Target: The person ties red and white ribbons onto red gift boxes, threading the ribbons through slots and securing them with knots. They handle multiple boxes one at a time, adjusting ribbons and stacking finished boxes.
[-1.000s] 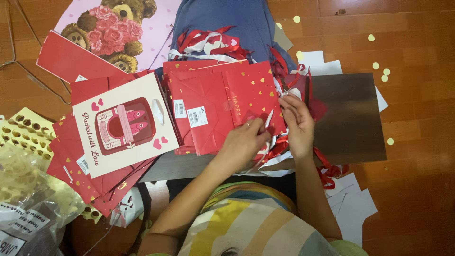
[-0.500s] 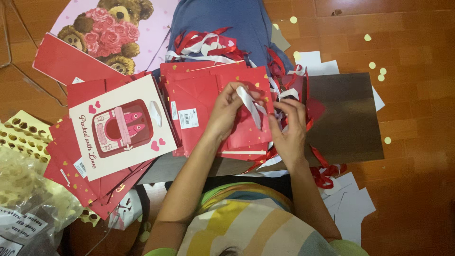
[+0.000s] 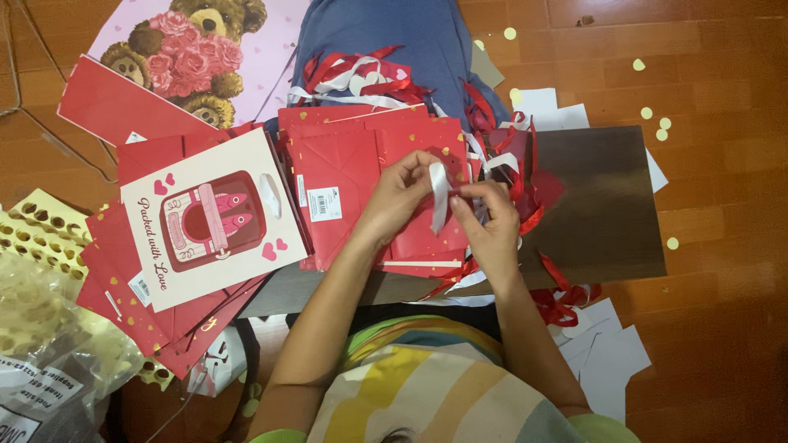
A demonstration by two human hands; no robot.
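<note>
My left hand (image 3: 400, 195) and my right hand (image 3: 486, 221) meet over a flat red paper gift bag (image 3: 361, 172) with small gold hearts. Both hands pinch a white ribbon (image 3: 439, 195) that loops between the fingers just above the bag. The bag lies on top of a stack of similar red bags on a dark board (image 3: 603, 205). A tangle of red and white ribbons (image 3: 509, 156) lies right beside my right hand.
A cream card bag with a red printed picture (image 3: 209, 217) rests on more red bags at the left. A pink teddy-bear bag (image 3: 193, 45) lies at the top left, blue cloth (image 3: 377, 33) at the top. Yellow punched sheets (image 3: 37, 238), plastic packets, white papers (image 3: 607, 357) surround me.
My left hand has moved up from the bag's lower edge to its middle. Both hands have lifted the white ribbon and drawn it into a loop between them.
</note>
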